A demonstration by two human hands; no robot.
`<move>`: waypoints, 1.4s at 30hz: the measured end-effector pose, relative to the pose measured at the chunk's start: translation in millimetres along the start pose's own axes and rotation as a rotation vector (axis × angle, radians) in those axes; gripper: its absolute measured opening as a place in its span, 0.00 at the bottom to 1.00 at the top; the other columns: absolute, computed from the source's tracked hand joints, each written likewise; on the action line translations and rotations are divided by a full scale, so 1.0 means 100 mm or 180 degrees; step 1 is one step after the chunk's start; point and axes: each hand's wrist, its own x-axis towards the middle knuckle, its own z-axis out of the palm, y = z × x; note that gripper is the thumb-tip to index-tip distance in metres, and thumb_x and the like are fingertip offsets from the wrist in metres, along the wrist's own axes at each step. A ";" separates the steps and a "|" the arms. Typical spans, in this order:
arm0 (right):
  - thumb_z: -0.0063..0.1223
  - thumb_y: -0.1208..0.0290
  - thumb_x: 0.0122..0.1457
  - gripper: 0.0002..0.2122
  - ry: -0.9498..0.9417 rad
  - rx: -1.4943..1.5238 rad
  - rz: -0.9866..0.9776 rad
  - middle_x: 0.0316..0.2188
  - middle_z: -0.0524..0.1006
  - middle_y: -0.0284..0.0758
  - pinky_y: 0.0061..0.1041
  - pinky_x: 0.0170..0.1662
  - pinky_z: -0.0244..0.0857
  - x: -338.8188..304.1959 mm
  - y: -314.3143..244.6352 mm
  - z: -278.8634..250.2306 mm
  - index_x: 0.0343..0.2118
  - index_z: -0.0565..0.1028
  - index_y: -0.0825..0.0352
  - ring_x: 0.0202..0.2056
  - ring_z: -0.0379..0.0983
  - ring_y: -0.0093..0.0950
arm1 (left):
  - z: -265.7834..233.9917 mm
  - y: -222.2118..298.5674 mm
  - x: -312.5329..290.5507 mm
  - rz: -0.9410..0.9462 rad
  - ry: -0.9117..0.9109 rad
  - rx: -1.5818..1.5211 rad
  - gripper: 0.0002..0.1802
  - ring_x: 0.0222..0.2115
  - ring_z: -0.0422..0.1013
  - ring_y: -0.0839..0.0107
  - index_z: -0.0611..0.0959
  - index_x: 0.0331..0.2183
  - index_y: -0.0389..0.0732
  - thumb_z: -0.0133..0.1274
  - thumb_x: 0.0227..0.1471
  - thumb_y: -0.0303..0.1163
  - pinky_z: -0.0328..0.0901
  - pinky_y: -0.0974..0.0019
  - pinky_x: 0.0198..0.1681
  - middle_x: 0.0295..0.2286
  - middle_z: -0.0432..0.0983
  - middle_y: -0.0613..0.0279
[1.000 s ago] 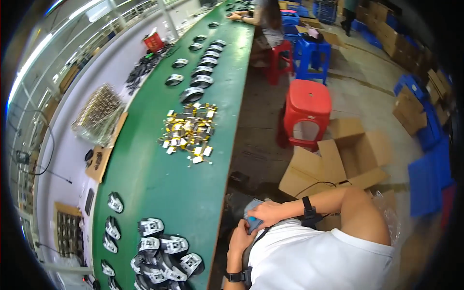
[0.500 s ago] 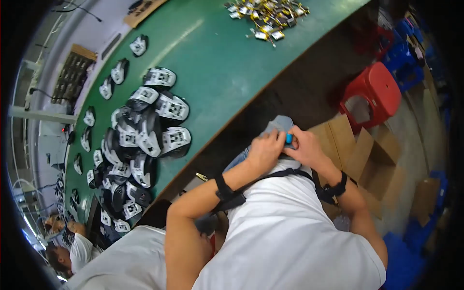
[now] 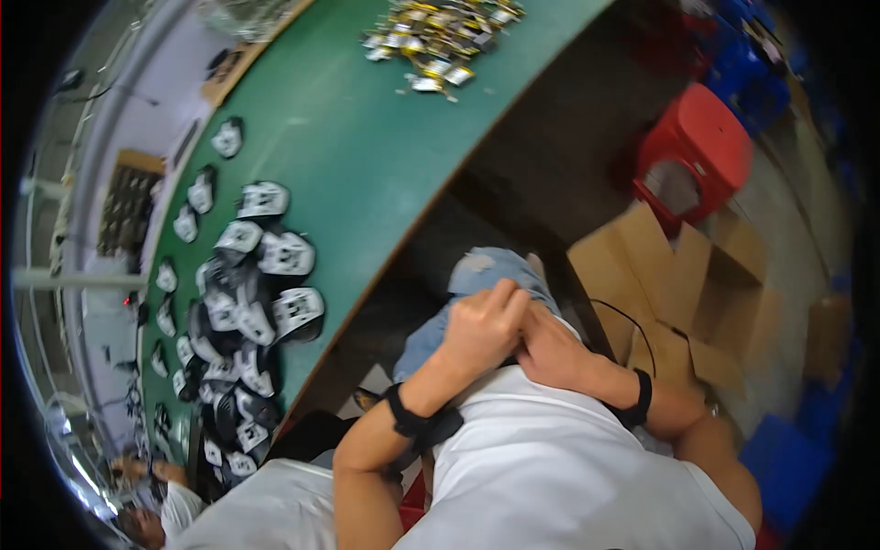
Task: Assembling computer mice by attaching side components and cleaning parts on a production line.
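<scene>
Both hands meet above my lap, in front of the white shirt [image 3: 568, 458] and near the light blue jeans [image 3: 486, 270]. My left hand [image 3: 484, 327] is closed, its knuckles up and its fingers pressed against the other hand. My right hand [image 3: 556, 353] is closed too, its fingers curled in under the left. Whatever lies between them is hidden by the fingers. A black strap [image 3: 403, 412] circles my left wrist, and another black strap [image 3: 643, 396] is on my right.
On the green table [image 3: 367, 137] to the left lie several black-and-white shells [image 3: 293, 313]. Small silver-and-yellow pieces [image 3: 440, 41] are heaped farther off. A red stool [image 3: 710, 137] and an open cardboard box [image 3: 706, 302] stand at right. Another person [image 3: 183, 504] sits at lower left.
My hands have drawn closer together and nearer my body; the small blue thing seen between the fingers is now hidden. The view has shifted, so the table's things sit lower and farther left.
</scene>
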 end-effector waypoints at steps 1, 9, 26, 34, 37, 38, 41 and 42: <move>0.47 0.79 0.46 0.14 -0.0053 -0.0070 0.0146 0.37 0.69 0.50 0.42 0.43 0.60 0.03 0.07 0.03 0.39 0.67 0.72 0.40 0.64 0.48 | 0.01 0.03 0.01 -0.0080 0.0025 -0.0039 0.09 0.15 0.68 0.66 0.72 0.20 0.41 0.54 0.30 0.24 0.64 0.66 0.16 0.25 0.69 0.62; 0.48 0.72 0.53 0.17 0.0370 0.0494 -0.0287 0.44 0.72 0.51 0.38 0.49 0.62 0.03 0.70 0.14 0.46 0.69 0.72 0.46 0.69 0.45 | 0.28 0.10 0.01 -0.0203 -0.0651 -0.0153 0.27 0.27 0.73 0.53 0.77 0.30 0.39 0.64 0.19 0.32 0.68 0.53 0.29 0.36 0.70 0.48; 0.41 0.83 0.50 0.23 -0.1128 0.3559 0.1332 0.45 0.71 0.37 0.27 0.42 0.67 0.51 1.13 -0.23 0.52 0.66 0.63 0.43 0.70 0.31 | 0.44 -0.23 0.17 -0.0233 -0.0431 0.0258 0.16 0.23 0.72 0.54 0.75 0.20 0.42 0.61 0.19 0.31 0.65 0.55 0.24 0.26 0.69 0.58; 0.41 0.82 0.53 0.23 -0.1731 0.3670 0.2674 0.49 0.71 0.34 0.27 0.47 0.64 0.22 0.24 -0.55 0.54 0.65 0.58 0.49 0.68 0.29 | 0.33 -0.07 0.15 -0.0466 -0.0201 0.0007 0.14 0.23 0.71 0.54 0.75 0.19 0.43 0.59 0.19 0.29 0.65 0.56 0.24 0.25 0.69 0.58; 0.42 0.81 0.54 0.24 -0.2096 0.4817 0.2079 0.50 0.70 0.31 0.30 0.51 0.62 0.15 0.27 -0.81 0.56 0.64 0.57 0.52 0.66 0.30 | 0.31 -0.13 0.19 -0.0491 -0.0182 0.0268 0.14 0.23 0.72 0.55 0.75 0.19 0.43 0.58 0.19 0.28 0.65 0.56 0.23 0.26 0.70 0.58; 0.46 0.75 0.57 0.24 -0.2337 0.4564 0.1996 0.50 0.69 0.29 0.29 0.51 0.61 0.17 0.33 -0.80 0.58 0.62 0.57 0.49 0.67 0.28 | 0.31 -0.12 0.21 -0.0481 -0.0279 0.0183 0.14 0.23 0.72 0.55 0.76 0.19 0.43 0.58 0.18 0.28 0.65 0.56 0.24 0.26 0.70 0.58; 0.51 0.67 0.59 0.20 -0.1515 0.2745 0.2555 0.45 0.71 0.28 0.28 0.47 0.62 0.22 0.37 -0.82 0.54 0.65 0.58 0.44 0.68 0.25 | 0.34 -0.19 0.21 -0.0552 -0.0456 0.0120 0.15 0.23 0.72 0.54 0.76 0.20 0.41 0.58 0.18 0.28 0.65 0.55 0.23 0.26 0.71 0.57; 0.53 0.62 0.59 0.14 -0.1536 0.2854 0.2508 0.39 0.72 0.27 0.25 0.41 0.63 0.26 0.39 -0.83 0.46 0.70 0.59 0.37 0.67 0.23 | 0.36 -0.23 0.21 -0.0596 -0.0553 0.0153 0.16 0.23 0.72 0.53 0.76 0.21 0.40 0.58 0.19 0.29 0.65 0.54 0.23 0.26 0.71 0.57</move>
